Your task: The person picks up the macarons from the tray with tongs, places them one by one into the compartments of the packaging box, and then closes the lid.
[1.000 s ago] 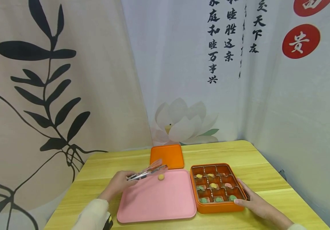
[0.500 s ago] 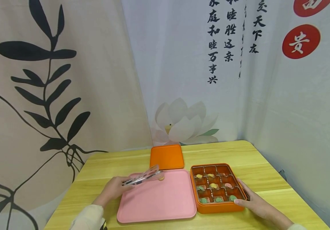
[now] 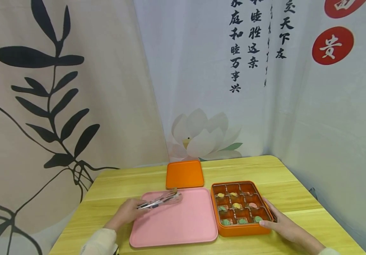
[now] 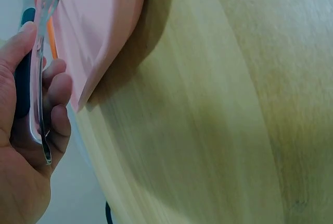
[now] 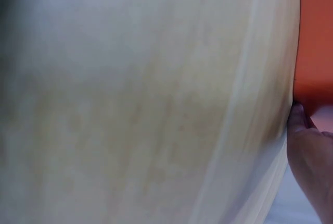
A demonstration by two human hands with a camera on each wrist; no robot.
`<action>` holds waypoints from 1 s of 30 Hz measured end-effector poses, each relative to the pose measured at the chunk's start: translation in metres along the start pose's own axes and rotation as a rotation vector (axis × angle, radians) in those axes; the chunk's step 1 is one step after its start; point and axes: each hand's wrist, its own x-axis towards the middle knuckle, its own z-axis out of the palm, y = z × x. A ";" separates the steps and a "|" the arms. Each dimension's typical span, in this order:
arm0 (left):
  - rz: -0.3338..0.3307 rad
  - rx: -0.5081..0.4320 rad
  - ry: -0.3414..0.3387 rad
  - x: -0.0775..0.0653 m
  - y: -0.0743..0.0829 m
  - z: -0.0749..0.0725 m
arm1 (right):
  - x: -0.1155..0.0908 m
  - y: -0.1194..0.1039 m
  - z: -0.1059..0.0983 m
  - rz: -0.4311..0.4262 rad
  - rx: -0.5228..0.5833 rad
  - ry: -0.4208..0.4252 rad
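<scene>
Head view: over the tray (image 3: 176, 226), tongs (image 3: 158, 203) are gripped by the left hand (image 3: 129, 211), fingers curled. The box (image 3: 245, 231) is held between the right hand's (image 3: 283, 226) thumb and fingers.

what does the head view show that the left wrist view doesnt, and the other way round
Only the head view shows the right hand at the side of the orange box, the small coloured pieces in it, and the backdrop's plant print.

Only the left wrist view shows the palm side of the left hand, its fingertips curled beside the tongs.

Both show the left hand holding the tongs, the pink tray and the wood-grain table.
</scene>
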 end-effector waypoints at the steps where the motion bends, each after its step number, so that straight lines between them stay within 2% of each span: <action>1: 0.000 0.005 -0.003 0.000 0.000 0.001 | 0.000 0.000 0.000 0.002 0.001 0.000; 9: -0.012 0.058 -0.010 0.000 0.003 0.003 | 0.002 -0.001 -0.001 0.005 0.005 -0.006; 30: -0.007 0.043 0.010 0.000 -0.005 0.006 | -0.001 -0.001 0.000 0.011 -0.009 0.008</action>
